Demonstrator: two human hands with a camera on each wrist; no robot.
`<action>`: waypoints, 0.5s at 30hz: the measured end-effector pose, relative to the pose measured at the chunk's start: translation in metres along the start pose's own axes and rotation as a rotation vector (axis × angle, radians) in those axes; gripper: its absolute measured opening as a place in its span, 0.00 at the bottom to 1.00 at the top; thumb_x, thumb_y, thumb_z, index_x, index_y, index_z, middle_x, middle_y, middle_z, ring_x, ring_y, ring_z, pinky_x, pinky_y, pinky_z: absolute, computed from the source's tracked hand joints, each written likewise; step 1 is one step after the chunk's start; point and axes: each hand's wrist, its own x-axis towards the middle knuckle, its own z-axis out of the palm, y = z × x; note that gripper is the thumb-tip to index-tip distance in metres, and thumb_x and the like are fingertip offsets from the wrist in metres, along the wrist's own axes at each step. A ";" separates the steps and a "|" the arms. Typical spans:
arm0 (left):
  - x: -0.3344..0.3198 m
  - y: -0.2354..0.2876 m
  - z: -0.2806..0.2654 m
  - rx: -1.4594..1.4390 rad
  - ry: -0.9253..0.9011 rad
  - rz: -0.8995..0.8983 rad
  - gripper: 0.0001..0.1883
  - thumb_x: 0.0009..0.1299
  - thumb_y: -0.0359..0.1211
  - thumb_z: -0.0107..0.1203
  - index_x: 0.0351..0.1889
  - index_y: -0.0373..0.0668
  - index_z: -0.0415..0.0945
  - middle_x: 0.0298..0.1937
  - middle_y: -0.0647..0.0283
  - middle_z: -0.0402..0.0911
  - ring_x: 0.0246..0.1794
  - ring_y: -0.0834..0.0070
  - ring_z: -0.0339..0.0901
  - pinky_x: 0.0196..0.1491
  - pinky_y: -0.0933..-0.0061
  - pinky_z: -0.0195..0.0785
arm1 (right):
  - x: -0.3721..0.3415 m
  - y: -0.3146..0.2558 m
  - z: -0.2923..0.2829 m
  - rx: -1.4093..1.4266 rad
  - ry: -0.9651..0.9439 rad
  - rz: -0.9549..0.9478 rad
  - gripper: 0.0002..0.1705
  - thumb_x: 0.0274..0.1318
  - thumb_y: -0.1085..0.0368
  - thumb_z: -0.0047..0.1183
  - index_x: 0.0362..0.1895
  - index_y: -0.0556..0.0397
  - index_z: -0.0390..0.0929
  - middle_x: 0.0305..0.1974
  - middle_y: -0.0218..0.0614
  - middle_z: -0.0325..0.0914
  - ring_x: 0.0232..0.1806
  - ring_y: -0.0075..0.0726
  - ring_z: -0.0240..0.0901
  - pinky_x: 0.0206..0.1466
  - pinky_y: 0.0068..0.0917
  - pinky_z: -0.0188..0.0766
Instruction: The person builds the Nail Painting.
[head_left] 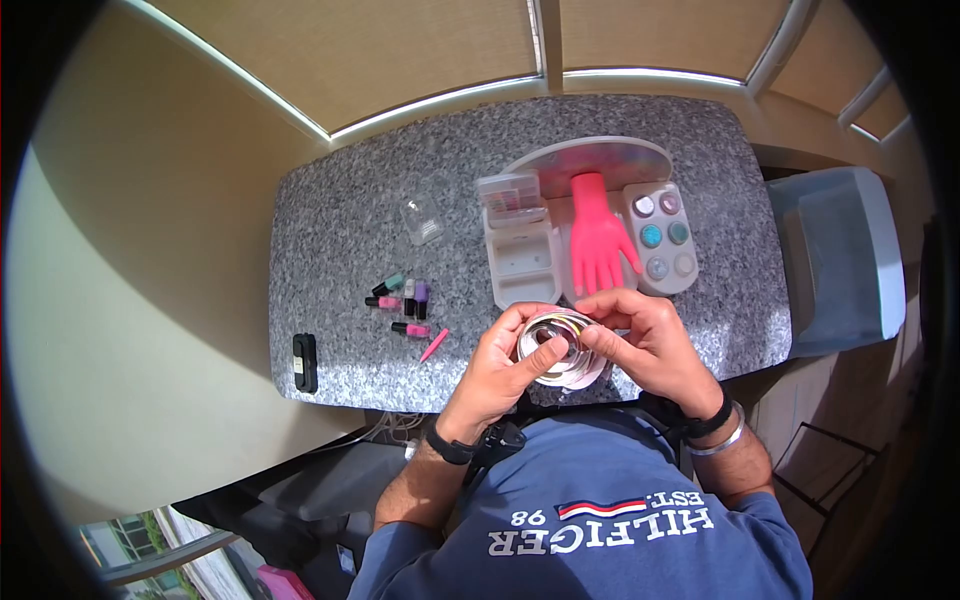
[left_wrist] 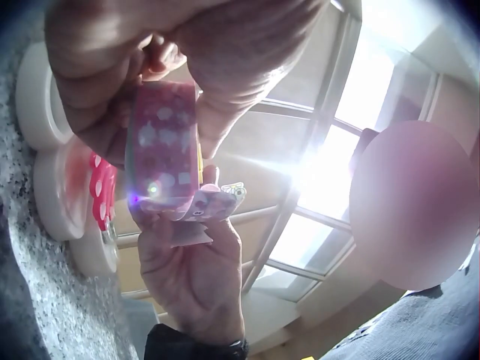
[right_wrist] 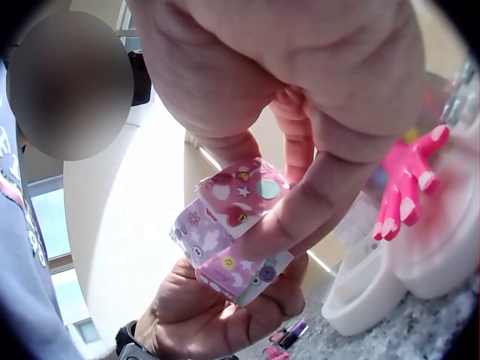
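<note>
Both hands hold a roll of sticker strips (head_left: 576,377) in front of the torso, at the near edge of the table. My left hand (head_left: 503,357) grips the roll's left side, its thumb across the hollow centre. From the right, my right hand (head_left: 648,343) pinches the rim between thumb and fingers. Pink and lilac strips (right_wrist: 238,196) printed with hearts, stars and a smiley overlap in the right wrist view. In the left wrist view, a loose strip end (left_wrist: 214,204) sticks out from the pink roll (left_wrist: 163,139).
Beyond the hands stands a white kit (head_left: 522,288) with a pink model hand (head_left: 597,232) and several glitter pots (head_left: 651,236). Nail polish bottles (head_left: 421,293), a pink stick (head_left: 434,345), transparent packaging (head_left: 421,220) and a black case (head_left: 305,363) lie leftward. A blue bin (head_left: 872,255) stands right.
</note>
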 end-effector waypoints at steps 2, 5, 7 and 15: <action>0.000 0.000 0.000 -0.025 -0.002 -0.004 0.25 0.84 0.36 0.70 0.72 0.36 0.73 0.65 0.60 0.86 0.65 0.77 0.83 0.69 0.70 0.78 | 0.000 0.001 -0.001 -0.008 0.005 -0.011 0.20 0.74 0.62 0.72 0.60 0.64 0.86 0.46 0.41 0.94 0.47 0.31 0.92 0.51 0.33 0.89; 0.001 0.000 -0.001 -0.046 0.000 -0.011 0.26 0.83 0.35 0.70 0.73 0.36 0.72 0.65 0.59 0.86 0.65 0.76 0.84 0.70 0.69 0.79 | 0.001 0.002 -0.002 -0.028 0.016 -0.034 0.20 0.73 0.62 0.73 0.59 0.64 0.86 0.47 0.40 0.93 0.46 0.30 0.91 0.50 0.32 0.89; 0.001 -0.002 -0.003 -0.051 0.003 -0.019 0.28 0.83 0.35 0.70 0.74 0.36 0.71 0.66 0.57 0.85 0.64 0.73 0.86 0.70 0.66 0.81 | 0.002 0.005 -0.003 -0.025 0.022 -0.051 0.20 0.72 0.63 0.74 0.58 0.64 0.86 0.47 0.39 0.93 0.45 0.30 0.91 0.49 0.32 0.89; 0.001 -0.004 -0.002 -0.091 -0.028 -0.050 0.28 0.84 0.33 0.67 0.77 0.36 0.70 0.66 0.59 0.85 0.64 0.74 0.85 0.69 0.66 0.81 | 0.001 0.002 -0.002 0.070 -0.013 0.045 0.21 0.77 0.62 0.69 0.62 0.64 0.83 0.46 0.39 0.91 0.46 0.28 0.90 0.47 0.29 0.89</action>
